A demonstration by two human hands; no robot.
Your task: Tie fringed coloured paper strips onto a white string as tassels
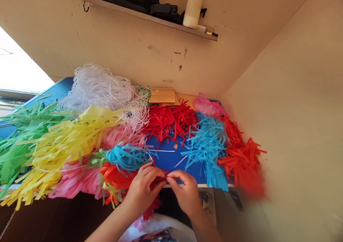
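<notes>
At the table's front edge my left hand pinches a dark red paper tassel. Its fringe seems to hang below my fingers, partly hidden by the hand. My right hand meets it, thumb and forefinger pressed together where a thin white string comes out. The exact grip on the string is hidden by the fingertips. Just beyond my left hand lie a blue paper tassel and an orange paper tassel.
The blue table bears fringed paper in green, yellow, pink, red, blue and orange-red. White strings are heaped behind. A shelf with a white bottle juts from the wall.
</notes>
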